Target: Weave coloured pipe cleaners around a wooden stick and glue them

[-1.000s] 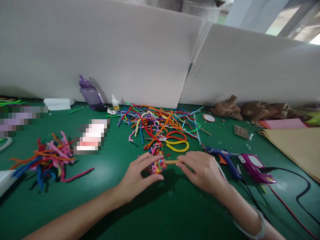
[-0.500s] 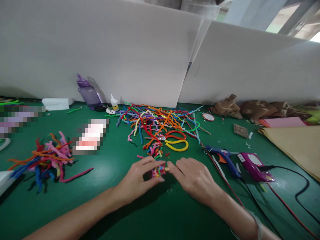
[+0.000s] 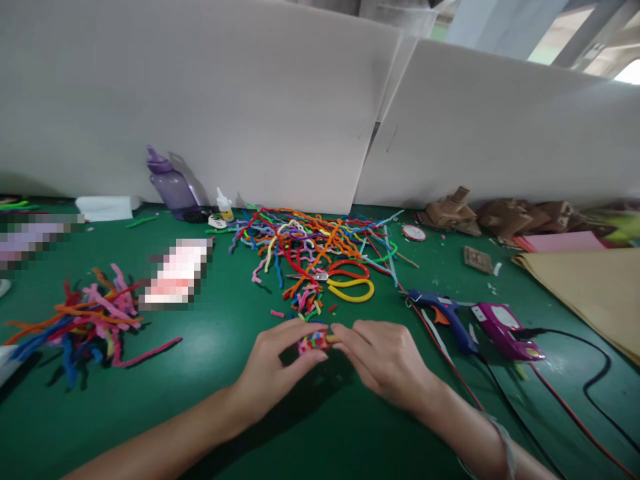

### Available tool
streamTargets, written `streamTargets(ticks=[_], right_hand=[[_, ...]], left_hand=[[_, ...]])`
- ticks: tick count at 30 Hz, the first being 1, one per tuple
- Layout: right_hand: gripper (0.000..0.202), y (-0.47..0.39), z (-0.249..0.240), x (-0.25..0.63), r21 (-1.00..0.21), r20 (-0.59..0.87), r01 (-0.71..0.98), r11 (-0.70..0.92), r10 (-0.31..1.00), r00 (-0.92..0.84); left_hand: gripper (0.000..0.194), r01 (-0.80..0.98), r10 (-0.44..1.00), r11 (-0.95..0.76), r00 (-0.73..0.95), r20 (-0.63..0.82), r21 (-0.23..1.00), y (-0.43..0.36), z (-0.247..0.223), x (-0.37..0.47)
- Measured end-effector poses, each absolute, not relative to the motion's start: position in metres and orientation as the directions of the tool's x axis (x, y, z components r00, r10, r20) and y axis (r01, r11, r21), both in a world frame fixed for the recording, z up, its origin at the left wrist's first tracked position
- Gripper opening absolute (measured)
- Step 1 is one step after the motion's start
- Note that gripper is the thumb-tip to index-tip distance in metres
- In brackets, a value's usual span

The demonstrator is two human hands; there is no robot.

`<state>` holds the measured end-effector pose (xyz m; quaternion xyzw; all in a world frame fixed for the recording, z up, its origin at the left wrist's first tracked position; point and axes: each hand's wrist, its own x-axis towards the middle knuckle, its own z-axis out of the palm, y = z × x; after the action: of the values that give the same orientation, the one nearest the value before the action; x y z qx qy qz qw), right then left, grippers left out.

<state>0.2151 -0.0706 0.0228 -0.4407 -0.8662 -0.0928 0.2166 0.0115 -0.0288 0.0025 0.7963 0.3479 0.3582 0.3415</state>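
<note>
Between my hands is a small multicoloured popsicle-shaped piece [image 3: 312, 342] with a short wooden stick [image 3: 331, 339] at its right end. My left hand [image 3: 273, 360] is closed around the coloured part, thumb below and fingers above. The fingertips of my right hand [image 3: 385, 353] pinch the stick; its other fingers are curled in. Just beyond the piece lie short cut bits of pipe cleaner [image 3: 307, 300]. Scissors [image 3: 350, 280] with one red and one yellow handle rest behind them, beside a big tangle of coloured pipe cleaners [image 3: 300, 233].
On the right lie a blue glue gun [image 3: 450, 317] and a purple power strip [image 3: 507, 330] with cords trailing to the front edge. More pipe cleaners [image 3: 95, 313] are heaped at left. A purple bottle [image 3: 173, 187] and small glue bottle [image 3: 225, 205] stand by the white partition [image 3: 200, 100].
The popsicle-shaped piece appears turned slightly in my fingers, showing a different pattern of colours. Both hands still hold it; the view has shifted slightly.
</note>
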Motion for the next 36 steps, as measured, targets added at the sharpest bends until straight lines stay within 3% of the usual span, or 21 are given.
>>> streamTargets(ticks=[3, 5, 7, 12, 15, 18, 24, 28, 30, 36], right_hand=[[0.02, -0.069, 0.023, 0.217, -0.18, 0.404, 0.788, 0.588, 0.775, -0.486], [0.02, -0.066, 0.025, 0.221, -0.202, 0.394, 0.773, 0.602, 0.772, -0.498], [0.02, -0.063, 0.026, 0.226, -0.142, 0.388, 0.746, 0.65, 0.73, -0.562], [0.022, -0.059, 0.031, 0.233, 0.159, 0.38, 0.704, 0.692, 0.616, -0.69], [0.021, -0.061, 0.032, 0.233, 0.203, 0.388, 0.71, 0.675, 0.61, -0.691], [0.018, -0.064, 0.033, 0.229, 0.139, 0.385, 0.757, 0.639, 0.669, -0.635], [0.02, -0.069, 0.035, 0.221, -0.101, 0.33, 0.801, 0.59, 0.78, -0.532], [0.02, -0.067, 0.035, 0.224, -0.126, 0.32, 0.784, 0.608, 0.773, -0.548], [0.02, -0.065, 0.035, 0.226, -0.072, 0.316, 0.775, 0.628, 0.752, -0.579], [0.024, -0.07, 0.043, 0.223, 0.245, 0.355, 0.747, 0.618, 0.66, -0.662]], left_hand=[[0.024, 0.309, 0.784, -0.569, 0.483, 0.39, 0.762, -0.032, 0.003, 0.011], [0.027, 0.3, 0.76, -0.604, 0.498, 0.419, 0.739, -0.032, 0.002, 0.009], [0.031, 0.292, 0.73, -0.63, 0.541, 0.419, 0.72, -0.032, 0.0, 0.007], [0.041, 0.357, 0.756, -0.574, 0.577, 0.309, 0.737, -0.027, -0.003, 0.006], [0.035, 0.347, 0.742, -0.604, 0.574, 0.347, 0.718, -0.027, -0.002, 0.006], [0.033, 0.334, 0.714, -0.661, 0.556, 0.426, 0.672, -0.029, -0.002, 0.006], [0.029, 0.375, 0.7, -0.711, 0.461, 0.546, 0.595, -0.035, -0.004, 0.008], [0.031, 0.382, 0.702, -0.709, 0.467, 0.538, 0.593, -0.035, -0.003, 0.008], [0.032, 0.371, 0.712, -0.69, 0.503, 0.489, 0.622, -0.033, -0.002, 0.007], [0.031, 0.353, 0.694, -0.681, 0.592, 0.41, 0.642, -0.024, -0.005, 0.006]])
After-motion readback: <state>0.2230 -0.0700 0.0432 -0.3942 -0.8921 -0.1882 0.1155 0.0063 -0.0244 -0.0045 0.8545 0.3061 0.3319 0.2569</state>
